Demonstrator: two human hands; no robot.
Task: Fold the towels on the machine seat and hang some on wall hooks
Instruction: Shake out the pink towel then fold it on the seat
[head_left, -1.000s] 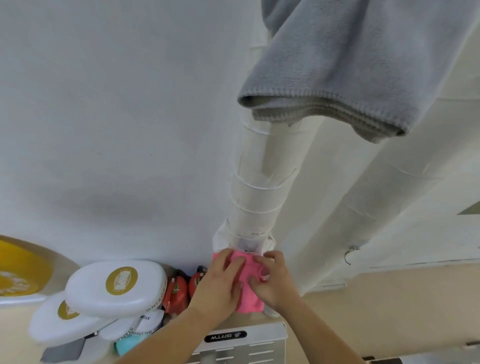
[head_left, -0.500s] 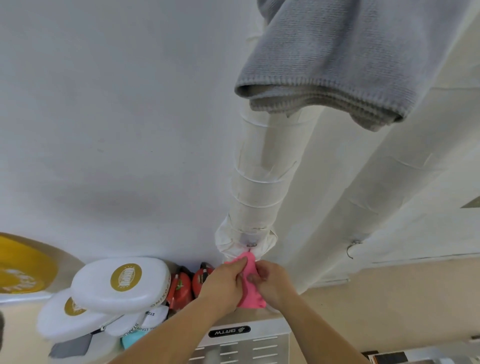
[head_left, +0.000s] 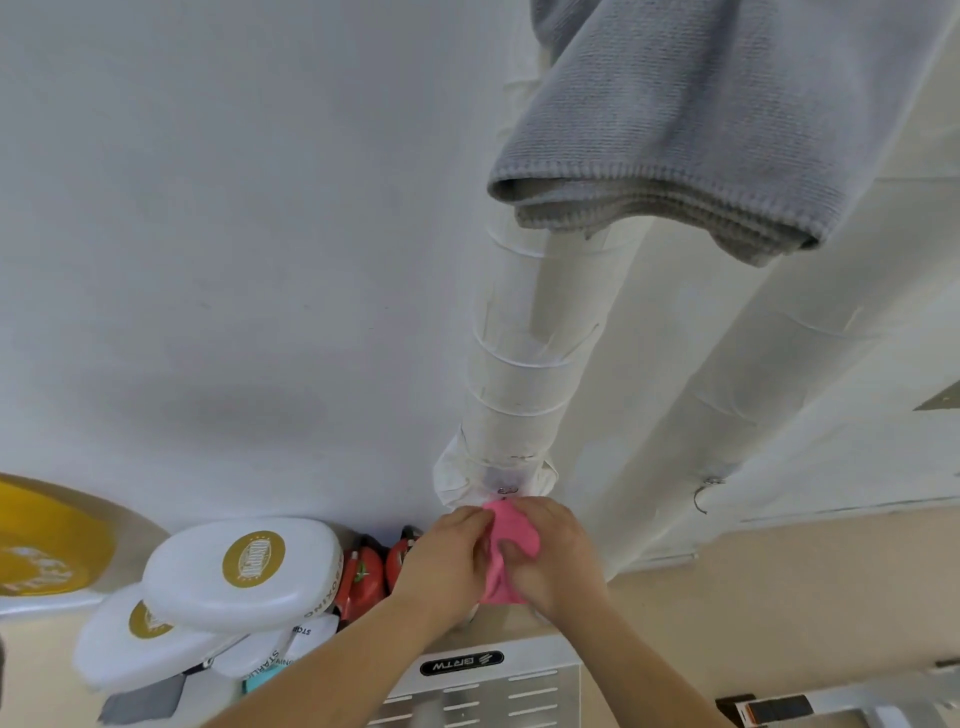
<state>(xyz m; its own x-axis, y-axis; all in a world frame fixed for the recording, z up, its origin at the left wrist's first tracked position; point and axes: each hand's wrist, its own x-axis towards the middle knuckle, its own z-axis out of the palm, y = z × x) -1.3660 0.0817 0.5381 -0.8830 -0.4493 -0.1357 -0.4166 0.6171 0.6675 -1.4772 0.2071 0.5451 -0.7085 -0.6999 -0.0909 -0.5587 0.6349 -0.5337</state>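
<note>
A small pink towel is bunched between my two hands, low in the head view, right below a small metal hook at the base of a wrapped white pipe. My left hand pinches the towel's left side. My right hand grips its right side, thumb pressed into the cloth. A folded grey towel hangs at the top right, above the pipe. Most of the pink towel is hidden by my fingers.
The white wrapped pipe runs up the white wall, with a second pipe and a wire hook to its right. White boxing pads with gold logos and red gloves lie at the lower left. A white metal machine stands below my hands.
The view shifted slightly and my hands lifted the pink towel closer to the hook under the pipe, bunching it tighter between them. The grey towel has not moved.
</note>
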